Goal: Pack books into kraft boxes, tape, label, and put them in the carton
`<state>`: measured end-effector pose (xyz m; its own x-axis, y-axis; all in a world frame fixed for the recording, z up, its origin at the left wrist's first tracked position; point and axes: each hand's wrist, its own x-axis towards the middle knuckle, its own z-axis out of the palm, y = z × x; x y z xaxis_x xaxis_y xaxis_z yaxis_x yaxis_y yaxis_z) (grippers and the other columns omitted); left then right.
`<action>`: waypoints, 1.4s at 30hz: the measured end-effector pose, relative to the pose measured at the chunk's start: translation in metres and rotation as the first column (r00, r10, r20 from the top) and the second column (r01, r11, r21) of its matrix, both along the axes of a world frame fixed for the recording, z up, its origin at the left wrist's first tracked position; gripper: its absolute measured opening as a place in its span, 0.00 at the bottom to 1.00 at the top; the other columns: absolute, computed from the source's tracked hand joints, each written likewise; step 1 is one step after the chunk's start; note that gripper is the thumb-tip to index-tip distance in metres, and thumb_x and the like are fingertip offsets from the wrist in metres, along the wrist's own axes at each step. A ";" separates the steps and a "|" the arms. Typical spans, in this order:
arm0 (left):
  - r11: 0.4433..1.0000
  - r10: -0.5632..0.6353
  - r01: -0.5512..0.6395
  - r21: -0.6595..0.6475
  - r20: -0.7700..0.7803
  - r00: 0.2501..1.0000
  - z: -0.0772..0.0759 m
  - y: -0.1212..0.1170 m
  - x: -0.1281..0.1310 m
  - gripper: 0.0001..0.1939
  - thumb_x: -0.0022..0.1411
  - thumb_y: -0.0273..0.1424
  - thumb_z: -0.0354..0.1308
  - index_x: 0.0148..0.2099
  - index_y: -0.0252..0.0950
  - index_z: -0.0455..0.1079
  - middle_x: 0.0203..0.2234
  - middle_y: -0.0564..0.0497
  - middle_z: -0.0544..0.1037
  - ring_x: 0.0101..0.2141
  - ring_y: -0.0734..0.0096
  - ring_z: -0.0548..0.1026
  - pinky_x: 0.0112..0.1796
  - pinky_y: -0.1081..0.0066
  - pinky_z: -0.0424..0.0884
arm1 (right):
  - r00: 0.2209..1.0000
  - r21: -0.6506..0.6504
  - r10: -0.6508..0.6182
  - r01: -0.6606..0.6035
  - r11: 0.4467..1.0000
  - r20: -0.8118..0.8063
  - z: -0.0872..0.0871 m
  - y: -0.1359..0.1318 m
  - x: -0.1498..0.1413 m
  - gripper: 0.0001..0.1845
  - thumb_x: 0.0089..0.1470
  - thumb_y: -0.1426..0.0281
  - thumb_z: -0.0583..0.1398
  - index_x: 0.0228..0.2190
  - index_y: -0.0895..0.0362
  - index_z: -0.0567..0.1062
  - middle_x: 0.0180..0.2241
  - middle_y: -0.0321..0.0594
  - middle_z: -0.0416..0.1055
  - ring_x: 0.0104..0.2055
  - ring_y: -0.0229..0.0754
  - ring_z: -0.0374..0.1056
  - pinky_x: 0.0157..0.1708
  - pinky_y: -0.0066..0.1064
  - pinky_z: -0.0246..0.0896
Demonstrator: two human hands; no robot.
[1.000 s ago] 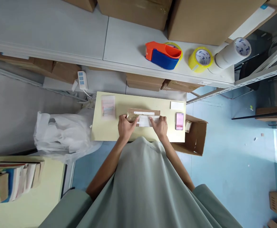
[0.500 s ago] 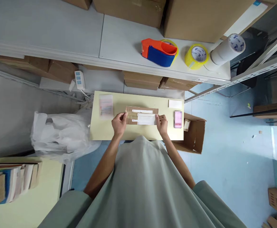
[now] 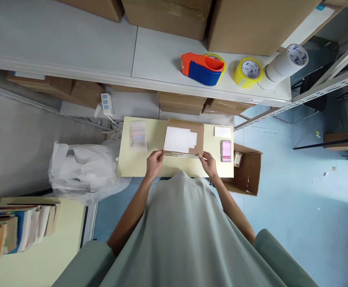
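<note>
A brown cardboard box (image 3: pixel 198 137) lies over the pale yellow table (image 3: pixel 153 165), its broad face in view. White labels (image 3: pixel 176 139) overlap on that face, and clear tape shows along its far and near edges. My left hand (image 3: pixel 155 163) is closed on the box's near left corner, thumb and fingers pinching. At the near right corner my right hand (image 3: pixel 209 163) grips it the same way. The underside of the box is hidden. To its left lies a printed sheet in clear plastic (image 3: pixel 137 136); on the right are a white card (image 3: pixel 222 132) and a pink-screened phone (image 3: pixel 225 151).
A tape dispenser (image 3: pixel 203 68) and tape rolls (image 3: pixel 247 73) stand on the grey shelf (image 3: pixel 102 73) ahead. White plastic bags (image 3: pixel 84 169) hang at the left. An open carton (image 3: pixel 253 171) sits right of the table; books (image 3: pixel 21 227) stand at lower left.
Both hands have turned the box: its narrow taped side faced me before, and the broad labelled face shows now. The grip has shifted to the near corners. The view has moved slightly.
</note>
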<state>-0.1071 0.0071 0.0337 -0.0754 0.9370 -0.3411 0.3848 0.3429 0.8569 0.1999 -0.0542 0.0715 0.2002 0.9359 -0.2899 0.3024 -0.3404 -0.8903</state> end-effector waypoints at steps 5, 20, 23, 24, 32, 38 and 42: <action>0.981 -0.021 0.012 -0.193 -0.047 0.999 -0.030 -0.024 0.000 0.07 0.59 0.29 0.62 0.40 0.39 0.78 0.41 0.43 0.88 0.46 0.50 0.86 0.55 0.54 0.80 | 0.999 -0.125 0.026 -0.031 0.992 -0.042 -0.040 -0.016 0.000 0.41 0.63 0.35 0.60 0.55 0.55 0.84 0.64 0.56 0.77 0.62 0.59 0.77 0.59 0.53 0.79; 0.996 -0.029 0.029 -0.084 0.007 1.000 -0.025 0.049 0.007 0.27 0.67 0.31 0.60 0.67 0.35 0.74 0.59 0.36 0.83 0.56 0.51 0.83 0.59 0.53 0.78 | 0.993 -0.104 -0.089 0.080 0.991 -0.082 -0.024 0.045 0.011 0.43 0.58 0.42 0.68 0.63 0.56 0.76 0.62 0.59 0.80 0.64 0.61 0.77 0.64 0.58 0.73; 1.000 0.009 -0.009 -0.008 0.054 0.998 -0.008 0.045 0.002 0.27 0.73 0.40 0.60 0.68 0.36 0.72 0.58 0.37 0.83 0.56 0.52 0.82 0.57 0.54 0.79 | 0.995 -0.063 -0.086 0.082 0.995 -0.055 -0.001 0.043 0.014 0.43 0.61 0.39 0.65 0.64 0.55 0.76 0.61 0.57 0.81 0.66 0.62 0.75 0.63 0.57 0.74; 1.000 0.018 -0.019 0.016 0.073 0.997 -0.002 0.042 0.000 0.27 0.75 0.45 0.58 0.68 0.36 0.72 0.57 0.37 0.83 0.55 0.51 0.82 0.56 0.54 0.80 | 0.995 -0.049 -0.087 0.085 0.995 -0.050 0.007 0.041 0.015 0.42 0.62 0.38 0.64 0.64 0.55 0.76 0.61 0.57 0.81 0.66 0.62 0.75 0.62 0.57 0.74; 0.996 0.057 -0.052 -0.069 0.078 0.995 0.019 0.015 -0.003 0.40 0.74 0.66 0.47 0.62 0.37 0.76 0.53 0.37 0.84 0.52 0.50 0.83 0.44 0.62 0.81 | 0.995 -0.144 -0.082 0.072 0.987 -0.065 0.022 0.022 0.010 0.45 0.65 0.31 0.54 0.58 0.54 0.81 0.58 0.53 0.82 0.60 0.59 0.78 0.54 0.47 0.78; 0.970 0.008 -0.041 -0.239 -0.138 0.990 0.012 0.006 -0.004 0.43 0.62 0.62 0.69 0.66 0.36 0.73 0.46 0.37 0.88 0.54 0.41 0.84 0.54 0.56 0.76 | 0.997 -0.321 -0.030 0.054 0.945 0.077 0.007 0.014 0.001 0.45 0.60 0.28 0.58 0.53 0.53 0.83 0.44 0.49 0.86 0.53 0.60 0.81 0.54 0.49 0.76; 0.962 0.071 -0.085 -0.258 -0.063 0.996 0.003 0.006 -0.012 0.32 0.63 0.58 0.68 0.55 0.38 0.77 0.40 0.40 0.87 0.49 0.45 0.86 0.53 0.55 0.79 | 0.997 -0.295 -0.019 0.042 0.955 0.080 -0.001 0.009 0.003 0.40 0.57 0.29 0.63 0.48 0.52 0.82 0.39 0.47 0.86 0.51 0.60 0.82 0.55 0.50 0.76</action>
